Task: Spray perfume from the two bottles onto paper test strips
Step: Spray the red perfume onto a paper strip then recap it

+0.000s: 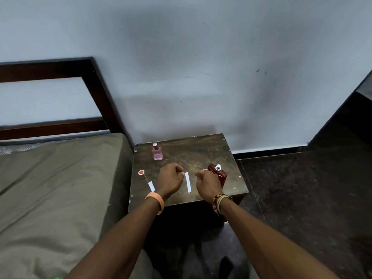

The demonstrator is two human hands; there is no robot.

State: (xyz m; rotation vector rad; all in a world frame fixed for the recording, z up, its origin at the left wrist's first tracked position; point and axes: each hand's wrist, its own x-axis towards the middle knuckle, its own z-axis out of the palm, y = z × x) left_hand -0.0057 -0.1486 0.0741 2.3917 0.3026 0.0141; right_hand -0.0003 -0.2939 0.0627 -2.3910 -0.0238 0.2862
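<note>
A small dark table (201,152) holds everything. A pink perfume bottle (157,153) stands capped at its back left. My right hand (209,185) grips a dark red perfume bottle (220,174), which tilts left with its silver sprayer bare. A white paper strip (188,183) lies between my hands. My left hand (171,180) has curled fingers and pinches that strip's far end. A second white strip (151,186) lies left of my left wrist. A red cap (141,172) sits near the table's left edge.
A bed with an olive cover (50,188) and a dark wooden headboard (96,81) butts against the table's left side. A pale wall (201,67) rises right behind the table. Dark floor (302,188) stretches to the right.
</note>
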